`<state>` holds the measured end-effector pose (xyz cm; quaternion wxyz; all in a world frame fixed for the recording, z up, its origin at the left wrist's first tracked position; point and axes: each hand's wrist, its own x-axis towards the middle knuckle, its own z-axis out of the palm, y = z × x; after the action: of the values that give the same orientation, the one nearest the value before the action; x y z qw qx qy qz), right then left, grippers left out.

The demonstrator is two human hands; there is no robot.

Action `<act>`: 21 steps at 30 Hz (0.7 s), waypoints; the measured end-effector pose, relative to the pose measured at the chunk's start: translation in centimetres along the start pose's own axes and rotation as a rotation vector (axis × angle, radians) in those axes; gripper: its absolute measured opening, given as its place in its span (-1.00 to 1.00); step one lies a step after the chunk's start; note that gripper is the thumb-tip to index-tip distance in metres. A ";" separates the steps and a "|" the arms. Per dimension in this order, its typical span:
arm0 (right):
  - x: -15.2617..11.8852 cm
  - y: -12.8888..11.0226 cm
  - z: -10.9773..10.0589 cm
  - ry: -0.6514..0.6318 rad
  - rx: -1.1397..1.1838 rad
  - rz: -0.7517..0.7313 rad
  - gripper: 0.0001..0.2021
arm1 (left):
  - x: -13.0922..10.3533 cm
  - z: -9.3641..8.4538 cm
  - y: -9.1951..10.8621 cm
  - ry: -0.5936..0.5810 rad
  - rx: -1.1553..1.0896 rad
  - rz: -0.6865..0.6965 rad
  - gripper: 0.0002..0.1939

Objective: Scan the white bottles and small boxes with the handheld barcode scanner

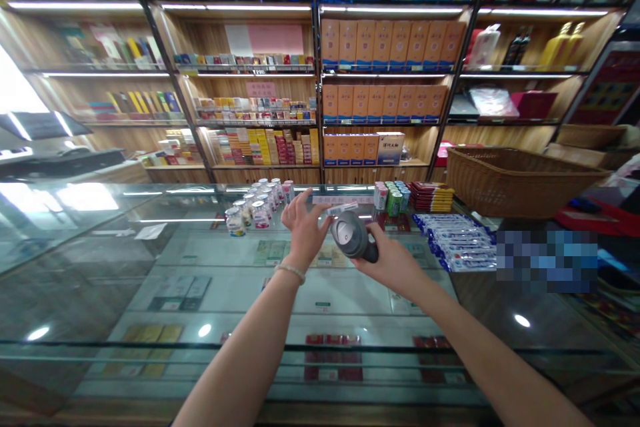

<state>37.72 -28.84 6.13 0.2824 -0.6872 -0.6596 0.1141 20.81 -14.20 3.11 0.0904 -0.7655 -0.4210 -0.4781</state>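
My right hand (pixel 383 257) is wrapped round the dark handle of a grey handheld barcode scanner (pixel 350 233), whose rounded head faces up over the glass counter. Just left of it is my left hand (pixel 305 227), wearing a pale beaded bracelet (pixel 291 271), with the fingers spread and the thumb close to the scanner head. A small white printed strip (pixel 343 209) shows between the left thumb and the scanner; I cannot tell whether the thumb touches it. Small bottles with white caps (pixel 260 207) stand in rows beyond my left hand.
On the glass counter (pixel 240 293) stand small coloured cans (pixel 394 197), red and yellow packets (pixel 433 197) and blue-white packs (pixel 457 243). A wicker basket (pixel 520 180) sits at the right. Flat boxes (pixel 334 357) lie beneath the glass. Shelves with orange boxes (pixel 383 43) line the wall.
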 end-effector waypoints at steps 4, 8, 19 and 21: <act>0.0 -0.1 -0.4 -0.002 -0.118 -0.012 -0.51 | 0.1 0.0 -0.1 -0.013 -0.007 -0.002 -0.82; 0.4 0.4 -0.6 0.009 -0.298 -0.009 -0.57 | 0.1 0.0 -0.2 -0.015 -0.003 -0.003 -0.82; 1.1 1.5 -0.7 0.016 -0.519 0.021 -0.61 | 0.2 0.1 -0.2 0.010 -0.006 0.002 -0.82; 1.2 1.7 -0.5 0.007 -0.521 0.010 -0.61 | 0.2 0.2 -0.2 0.014 -0.005 0.006 -0.82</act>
<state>39.55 -27.72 5.87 0.0976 -0.7404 -0.6624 -0.0603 20.81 -13.91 3.13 0.0931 -0.7638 -0.4168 -0.4840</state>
